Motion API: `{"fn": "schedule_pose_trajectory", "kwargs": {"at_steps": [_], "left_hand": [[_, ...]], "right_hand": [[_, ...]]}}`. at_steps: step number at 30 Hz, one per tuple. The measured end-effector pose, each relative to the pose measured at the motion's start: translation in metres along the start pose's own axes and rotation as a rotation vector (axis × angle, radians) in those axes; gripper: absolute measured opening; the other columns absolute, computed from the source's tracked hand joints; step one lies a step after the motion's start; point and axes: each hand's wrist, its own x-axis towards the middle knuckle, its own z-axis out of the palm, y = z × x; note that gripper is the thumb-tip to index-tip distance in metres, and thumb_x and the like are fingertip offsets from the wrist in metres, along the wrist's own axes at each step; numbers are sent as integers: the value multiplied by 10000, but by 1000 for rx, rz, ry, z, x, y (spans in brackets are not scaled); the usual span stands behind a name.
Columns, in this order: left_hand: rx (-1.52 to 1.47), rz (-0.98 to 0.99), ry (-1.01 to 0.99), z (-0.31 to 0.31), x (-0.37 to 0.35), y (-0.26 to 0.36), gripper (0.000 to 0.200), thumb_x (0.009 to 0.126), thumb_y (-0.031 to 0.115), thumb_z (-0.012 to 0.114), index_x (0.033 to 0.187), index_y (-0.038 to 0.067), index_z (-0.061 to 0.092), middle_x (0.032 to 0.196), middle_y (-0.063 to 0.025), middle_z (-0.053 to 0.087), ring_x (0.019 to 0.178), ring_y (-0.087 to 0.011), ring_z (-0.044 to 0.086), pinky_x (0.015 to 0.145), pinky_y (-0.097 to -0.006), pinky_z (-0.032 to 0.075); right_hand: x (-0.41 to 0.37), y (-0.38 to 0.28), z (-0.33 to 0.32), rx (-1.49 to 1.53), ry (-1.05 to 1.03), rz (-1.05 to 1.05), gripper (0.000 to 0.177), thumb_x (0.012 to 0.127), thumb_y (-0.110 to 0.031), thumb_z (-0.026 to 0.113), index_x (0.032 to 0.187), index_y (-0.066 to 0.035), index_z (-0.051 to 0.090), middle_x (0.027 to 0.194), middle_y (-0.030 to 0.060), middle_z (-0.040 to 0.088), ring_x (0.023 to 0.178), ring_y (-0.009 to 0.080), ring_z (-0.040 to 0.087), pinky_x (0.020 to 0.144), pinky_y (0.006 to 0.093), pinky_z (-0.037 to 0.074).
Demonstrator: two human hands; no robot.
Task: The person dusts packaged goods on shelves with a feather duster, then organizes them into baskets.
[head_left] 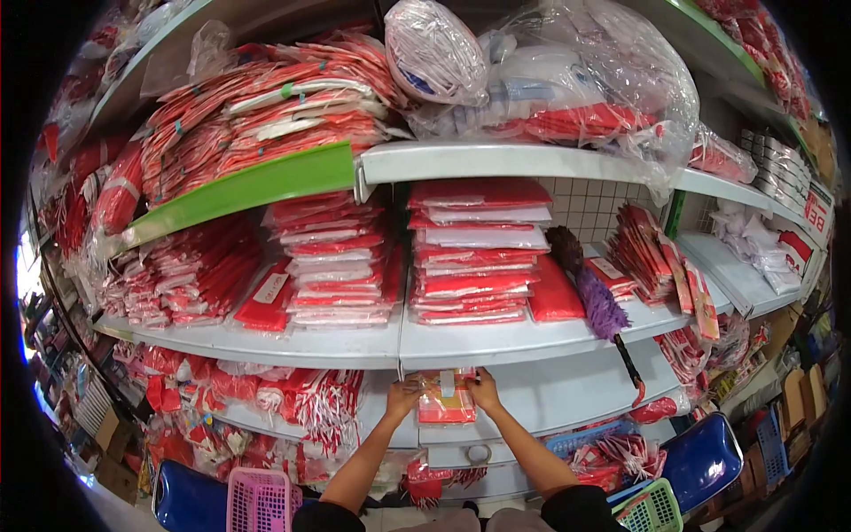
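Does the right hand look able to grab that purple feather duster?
Probably yes: the feather duster has its handle jutting past the front edge of the shelf, nothing visible blocking it. The right hand would likely have to leave the plastic-wrapped packet first.

Holds a red packet [450, 410] with a pale label by its two sides at the lower shelf [567, 386], with the left hand [404, 395] at one edge and the right hand [483, 390] at the other. Shows above the packet a tall stack of plastic-wrapped red and white packs [474, 257]; up to its right, a purple feather duster [601, 306], tilted over a shelf edge; down to its left, a pink basket [257, 504]; down to its right, a green basket [654, 512].
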Motion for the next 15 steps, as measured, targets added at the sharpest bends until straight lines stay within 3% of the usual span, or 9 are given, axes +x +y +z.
{"fn": "schedule_pose_trajectory", "kwargs": {"at_steps": [2,4,6,9,11,15], "left_hand": [[134,-16,33,-7,14,-4,323,662,81,704,956,-16,612,808,-84,656,671,-173,625,598,-307,515],[140,30,66,-5,18,-23,329,642,146,720,920,-2,624,762,-116,660,678,-206,644,603,-330,516],[241,91,65,-4,24,-60,327,645,153,715,920,3,623,764,-133,658,674,-227,650,607,-328,517],[420,80,-19,2,22,-47,410,644,200,715,1007,50,598,892,-196,625,800,-302,624,695,-370,508],[554,71,-75,3,25,-70,522,663,258,698,1133,99,535,1015,-215,578,940,-365,545,798,-419,465],[674,52,-84,5,26,-89,589,683,273,672,1214,115,473,1049,-206,564,966,-399,503,835,-436,436]], "right_hand": [[15,7,10,-202,93,-58,322,681,-124,620,965,17,568,868,195,623,762,304,613,680,361,482],[17,11,15,-173,114,-79,272,614,-182,656,794,16,609,744,216,614,675,366,599,635,417,481],[20,26,15,-419,-117,72,325,597,-141,635,875,20,589,835,237,601,779,387,581,682,435,477],[11,53,24,-475,-22,-168,404,603,-105,595,984,18,543,975,266,556,918,416,524,753,446,464],[11,60,25,-479,-58,-207,440,612,-88,575,1034,18,508,1027,281,520,976,431,483,799,448,450],[7,57,22,-478,-141,-149,443,647,-73,545,1079,10,491,1074,294,491,995,445,465,846,447,438]]}}
